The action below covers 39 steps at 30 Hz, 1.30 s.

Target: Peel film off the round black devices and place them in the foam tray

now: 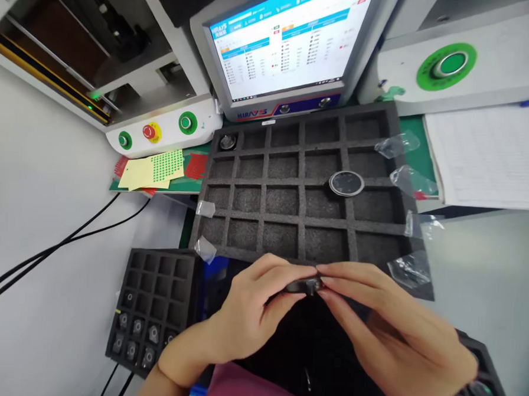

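Note:
My left hand (259,307) pinches a small dark watch-like part (305,285) between thumb and fingers. From the other side, the fingertips of my right hand (382,322) close on the same part. It is seen edge-on, so its face is hidden, and it is held just in front of the near edge of a black foam tray (302,223). A round watch body (346,183) with a dark face and silver rim rests on the tray's dividers. Another small round part (227,141) sits in the far left compartment.
A lit monitor (290,51) stands behind the tray, with button panels on both sides. Lower left, a smaller foam tray (153,287) holds several small parts; another tray (486,375) is lower right. Yellow sticker sheets (153,170) and papers (492,154) flank the big tray.

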### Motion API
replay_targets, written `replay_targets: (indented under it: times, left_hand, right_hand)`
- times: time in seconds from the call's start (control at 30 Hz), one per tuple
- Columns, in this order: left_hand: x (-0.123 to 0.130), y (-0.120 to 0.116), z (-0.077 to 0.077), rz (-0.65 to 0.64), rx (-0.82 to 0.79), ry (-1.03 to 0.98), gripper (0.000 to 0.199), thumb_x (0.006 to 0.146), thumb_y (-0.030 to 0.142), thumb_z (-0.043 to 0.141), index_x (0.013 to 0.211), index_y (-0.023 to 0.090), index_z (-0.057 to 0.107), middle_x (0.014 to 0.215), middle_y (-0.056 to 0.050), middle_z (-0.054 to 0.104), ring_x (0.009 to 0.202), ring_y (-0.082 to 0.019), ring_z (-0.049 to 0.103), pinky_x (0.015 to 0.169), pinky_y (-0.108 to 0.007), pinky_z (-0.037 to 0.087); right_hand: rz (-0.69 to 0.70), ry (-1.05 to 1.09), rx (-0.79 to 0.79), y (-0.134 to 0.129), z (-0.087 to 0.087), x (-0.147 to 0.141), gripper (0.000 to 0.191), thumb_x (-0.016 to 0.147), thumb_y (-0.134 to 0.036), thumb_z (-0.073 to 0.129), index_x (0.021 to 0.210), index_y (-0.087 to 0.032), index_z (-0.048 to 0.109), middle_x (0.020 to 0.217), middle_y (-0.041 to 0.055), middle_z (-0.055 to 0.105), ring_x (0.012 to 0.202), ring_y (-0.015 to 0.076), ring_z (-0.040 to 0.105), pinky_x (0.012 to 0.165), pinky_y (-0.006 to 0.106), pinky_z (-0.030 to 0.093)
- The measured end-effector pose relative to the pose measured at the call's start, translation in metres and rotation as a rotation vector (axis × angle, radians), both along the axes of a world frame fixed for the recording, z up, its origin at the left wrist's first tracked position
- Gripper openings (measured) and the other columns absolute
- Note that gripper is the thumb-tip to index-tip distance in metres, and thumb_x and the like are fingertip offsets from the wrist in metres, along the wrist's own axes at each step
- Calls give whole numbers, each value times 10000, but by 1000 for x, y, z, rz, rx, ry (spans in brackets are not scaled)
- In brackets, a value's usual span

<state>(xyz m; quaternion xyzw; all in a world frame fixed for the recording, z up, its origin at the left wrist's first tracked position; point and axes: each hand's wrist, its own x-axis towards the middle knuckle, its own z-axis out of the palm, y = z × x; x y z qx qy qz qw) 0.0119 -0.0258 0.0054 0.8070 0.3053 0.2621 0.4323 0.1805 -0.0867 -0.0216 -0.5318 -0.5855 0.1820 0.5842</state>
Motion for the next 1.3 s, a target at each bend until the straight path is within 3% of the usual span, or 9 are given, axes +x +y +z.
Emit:
replay_targets:
  times: [0.17, 0.37, 0.67, 0.97, 1.1, 1.3]
  left_hand:
    - [-4, 9, 5, -118, 67, 77, 292, 974, 162, 516, 1253, 136, 600, 1044, -87, 647, 960, -135, 632, 878, -239, 555]
    - [-6, 16, 6, -173, 111, 104, 296, 977, 139, 493, 1258, 126, 586, 1053, -81, 636, 977, -132, 615, 903, -231, 541]
    - [-8, 23, 8, -216, 50, 93, 280, 1004, 195, 453, 1245, 148, 587, 1091, -73, 658, 969, -137, 616, 900, -248, 543]
    - [-10, 28, 10, -255, 57, 121, 300, 1021, 247, 410, 1187, 136, 635, 1040, -86, 669, 929, -148, 637, 848, -253, 551]
    - [-10, 29, 9, -243, 15, 93, 325, 1028, 273, 394, 1191, 137, 640, 1056, -89, 670, 946, -145, 638, 870, -256, 552]
    - [-10, 31, 6, -223, -53, 45, 316, 1011, 269, 447, 1155, 97, 669, 1022, -105, 674, 934, -140, 648, 865, -242, 551]
  right_hand:
    - [72, -54, -24, -3, 1, 9, 180, 868, -44, 648, 955, -199, 677, 925, 33, 709, 803, 161, 696, 699, 269, 607]
    - [-5, -138, -103, -9, 2, 9, 163, 890, -62, 652, 965, -205, 671, 971, 20, 712, 846, 161, 689, 884, 331, 598]
    - [94, -108, -161, -5, 20, 16, 196, 903, -100, 625, 975, -258, 716, 961, 11, 740, 878, 223, 722, 865, 403, 620]
    - [241, -144, -77, 16, 14, 21, 150, 968, -172, 569, 827, -205, 609, 926, 43, 720, 743, 119, 706, 649, 186, 606]
    - [248, -92, -152, 13, 18, 21, 117, 915, -115, 620, 913, -226, 657, 970, 44, 726, 822, 181, 717, 685, 280, 625]
    - [191, -87, -62, 8, 13, 18, 158, 888, -65, 639, 923, -210, 690, 938, 40, 736, 859, 204, 706, 780, 356, 617]
